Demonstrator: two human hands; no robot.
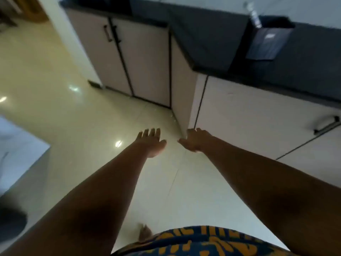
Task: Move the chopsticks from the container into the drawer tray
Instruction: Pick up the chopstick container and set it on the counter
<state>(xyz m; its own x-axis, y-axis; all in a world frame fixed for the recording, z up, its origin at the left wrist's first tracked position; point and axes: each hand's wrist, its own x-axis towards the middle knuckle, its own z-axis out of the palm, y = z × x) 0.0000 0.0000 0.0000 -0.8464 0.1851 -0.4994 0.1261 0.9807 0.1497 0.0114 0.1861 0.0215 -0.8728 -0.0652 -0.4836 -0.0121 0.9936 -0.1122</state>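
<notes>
Chopsticks aren't showing yet; left hand (150, 143) and right hand (193, 142) are reaching out, fingers spread, holding nothing. They're probably light, stiff, best pinched mid-length

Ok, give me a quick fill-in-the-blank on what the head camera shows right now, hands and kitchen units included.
1. Both hands, left hand and right hand, hold ____.
2. The fingers of the left hand are ____, not curled.
3. The black container stands on the dark ____.
4. The drawer with the bar handle is ____.

Missing words: nothing; straight; countertop; closed
</notes>
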